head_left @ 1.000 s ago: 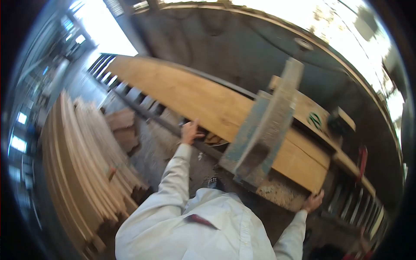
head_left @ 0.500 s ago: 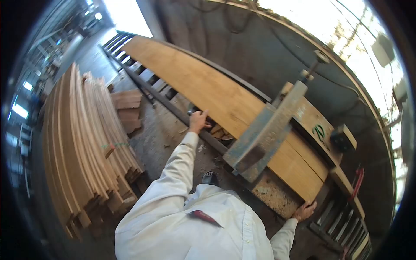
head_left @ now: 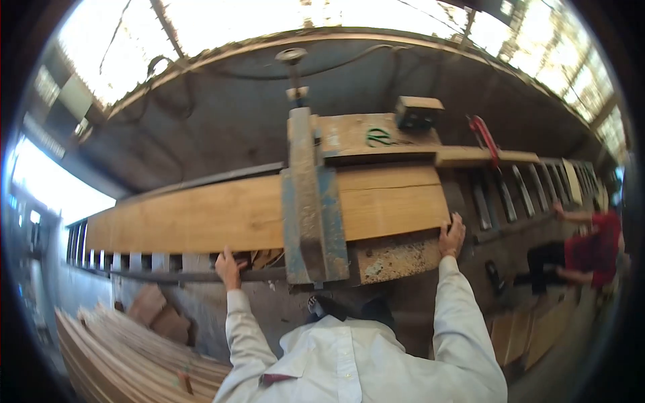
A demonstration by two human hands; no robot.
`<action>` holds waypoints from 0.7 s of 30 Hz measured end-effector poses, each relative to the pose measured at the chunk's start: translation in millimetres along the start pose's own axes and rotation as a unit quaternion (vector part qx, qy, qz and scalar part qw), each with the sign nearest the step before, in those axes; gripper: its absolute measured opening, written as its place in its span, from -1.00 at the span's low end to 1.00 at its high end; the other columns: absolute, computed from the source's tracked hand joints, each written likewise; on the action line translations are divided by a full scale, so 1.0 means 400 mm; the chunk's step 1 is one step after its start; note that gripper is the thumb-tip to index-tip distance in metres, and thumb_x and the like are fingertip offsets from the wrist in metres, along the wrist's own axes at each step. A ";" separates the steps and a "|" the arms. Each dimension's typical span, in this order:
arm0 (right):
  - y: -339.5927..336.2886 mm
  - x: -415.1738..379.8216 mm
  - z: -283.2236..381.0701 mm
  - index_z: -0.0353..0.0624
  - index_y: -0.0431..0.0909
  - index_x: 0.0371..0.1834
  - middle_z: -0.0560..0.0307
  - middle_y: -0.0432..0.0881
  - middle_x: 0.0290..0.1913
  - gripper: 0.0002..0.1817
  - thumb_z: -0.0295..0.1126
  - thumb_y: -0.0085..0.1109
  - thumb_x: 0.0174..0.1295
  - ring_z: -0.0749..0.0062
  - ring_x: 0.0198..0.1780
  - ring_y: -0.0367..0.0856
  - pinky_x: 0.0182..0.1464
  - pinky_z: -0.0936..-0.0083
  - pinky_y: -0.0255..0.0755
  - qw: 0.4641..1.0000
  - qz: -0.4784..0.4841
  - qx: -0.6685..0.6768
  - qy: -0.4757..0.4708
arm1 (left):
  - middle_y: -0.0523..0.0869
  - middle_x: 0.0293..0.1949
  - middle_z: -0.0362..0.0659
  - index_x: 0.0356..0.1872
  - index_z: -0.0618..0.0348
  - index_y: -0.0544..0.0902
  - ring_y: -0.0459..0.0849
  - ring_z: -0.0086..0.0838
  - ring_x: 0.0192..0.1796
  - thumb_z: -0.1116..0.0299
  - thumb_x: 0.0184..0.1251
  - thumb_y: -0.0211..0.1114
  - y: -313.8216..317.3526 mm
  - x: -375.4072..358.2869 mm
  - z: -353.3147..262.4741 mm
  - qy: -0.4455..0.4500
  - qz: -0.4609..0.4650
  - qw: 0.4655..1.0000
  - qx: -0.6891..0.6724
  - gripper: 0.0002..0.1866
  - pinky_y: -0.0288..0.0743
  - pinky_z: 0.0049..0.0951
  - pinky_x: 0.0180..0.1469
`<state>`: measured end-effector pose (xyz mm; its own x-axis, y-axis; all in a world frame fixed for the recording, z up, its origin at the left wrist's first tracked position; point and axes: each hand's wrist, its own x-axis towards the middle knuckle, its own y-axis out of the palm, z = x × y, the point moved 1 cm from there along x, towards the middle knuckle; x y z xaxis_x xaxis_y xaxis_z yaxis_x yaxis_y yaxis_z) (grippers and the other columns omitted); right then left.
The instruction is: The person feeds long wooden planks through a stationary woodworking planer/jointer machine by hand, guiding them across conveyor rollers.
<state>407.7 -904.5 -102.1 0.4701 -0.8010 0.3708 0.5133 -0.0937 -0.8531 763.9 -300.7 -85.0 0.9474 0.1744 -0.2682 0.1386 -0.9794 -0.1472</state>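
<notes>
A long wooden board (head_left: 201, 216) lies flat through a blue metal machine head (head_left: 314, 221), passing under its crosspiece. At the board's front right corner is my right hand (head_left: 453, 238), its thumb by the front edge and fingers along the end, gripping the corner. My left hand (head_left: 230, 270) is left of the machine head, at the front rail, with its fingers apart and fingertips close to the board's front edge. Whether those fingertips press on the board is hard to see. A crack runs lengthwise through the board's right part.
Rollers (head_left: 517, 191) extend to the right, with a red clamp (head_left: 485, 138) on the wooden fence (head_left: 484, 156). Stacked planks (head_left: 127, 356) lie at lower left. A person in a red shirt (head_left: 594, 248) is at the right. A sawdust-covered plate (head_left: 396, 258) lies before the board.
My view has swung to the right, bringing the co-worker in red into sight. My right hand stays at the board's end corner, and my left hand stays by the front rail.
</notes>
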 end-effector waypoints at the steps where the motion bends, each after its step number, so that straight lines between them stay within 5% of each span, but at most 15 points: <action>1: -0.007 -0.006 0.009 -0.22 0.34 0.39 -0.08 0.36 0.44 -0.36 0.03 -0.02 0.43 -0.03 0.50 0.21 0.53 0.17 0.05 1.000 0.008 0.002 0.014 | 0.69 -0.23 0.02 -0.05 0.47 0.53 0.76 -0.24 -0.48 0.05 0.55 0.10 -0.006 0.011 0.011 0.012 0.003 1.000 0.015 -0.50 0.69 -0.39 -0.57; 5: -0.042 -0.051 0.059 -0.32 0.28 0.40 -0.18 0.34 0.44 -0.32 0.05 0.00 0.47 0.03 0.50 0.23 0.51 0.23 0.10 0.966 -0.015 0.218 0.140 | 0.67 -0.28 0.02 -0.09 0.42 0.51 0.75 -0.25 -0.51 0.02 0.57 0.08 -0.006 -0.006 -0.001 0.018 0.011 0.999 0.035 -0.50 0.67 -0.43 -0.60; 8: -0.048 -0.131 0.173 -0.40 0.25 0.38 -0.23 0.40 0.37 -0.34 -0.07 0.11 0.47 0.14 0.42 0.35 0.43 0.31 0.23 0.835 -0.113 0.492 0.219 | 0.66 -0.28 0.03 -0.10 0.41 0.51 0.74 -0.27 -0.52 0.00 0.57 0.08 -0.006 -0.004 0.002 0.016 0.008 0.999 0.044 -0.49 0.65 -0.45 -0.61; 10: -0.030 -0.212 0.228 -0.33 0.27 0.34 -0.03 0.52 0.20 -0.44 -0.17 0.14 0.46 0.27 0.24 0.54 0.24 0.44 0.45 0.823 -0.052 0.504 0.257 | 0.66 -0.29 0.02 -0.11 0.41 0.51 0.74 -0.28 -0.53 -0.01 0.57 0.08 -0.002 -0.003 0.015 0.020 0.003 0.999 0.043 -0.48 0.64 -0.46 -0.61; 11: -0.005 -0.242 0.263 -0.28 0.30 0.31 0.00 0.56 0.11 -0.48 -0.23 0.19 0.42 0.29 0.14 0.59 0.19 0.40 0.49 0.733 -0.039 0.610 0.299 | 0.66 -0.29 0.02 -0.13 0.40 0.51 0.74 -0.28 -0.53 -0.02 0.56 0.08 0.000 -0.004 0.013 0.024 -0.003 0.998 0.049 -0.49 0.64 -0.45 -0.61; 16: 0.078 -0.224 0.376 -0.25 0.33 0.28 0.03 0.56 0.10 -0.48 -0.25 0.25 0.38 0.22 0.16 0.58 0.16 0.17 0.56 0.516 0.195 0.725 0.412 | 0.65 -0.31 0.01 -0.16 0.41 0.50 0.73 -0.28 -0.54 -0.02 0.55 0.10 -0.004 0.008 0.013 0.036 0.001 0.998 0.059 -0.48 0.65 -0.44 -0.60; 21: 0.146 -0.187 0.386 -0.25 0.38 0.18 0.04 0.56 0.11 -0.58 -0.28 0.24 0.39 0.17 0.20 0.55 0.20 -0.02 0.52 0.499 0.202 0.732 0.418 | 0.66 -0.32 0.01 -0.16 0.42 0.51 0.72 -0.27 -0.56 -0.01 0.55 0.12 -0.006 0.009 0.020 0.061 -0.001 0.996 0.062 -0.48 0.65 -0.43 -0.60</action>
<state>513.5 -758.8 -123.0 0.5980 -0.6040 -0.5268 0.7596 0.2173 0.6130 764.6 -296.8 -93.0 0.9762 0.1554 -0.1511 0.1114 -0.9577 -0.2653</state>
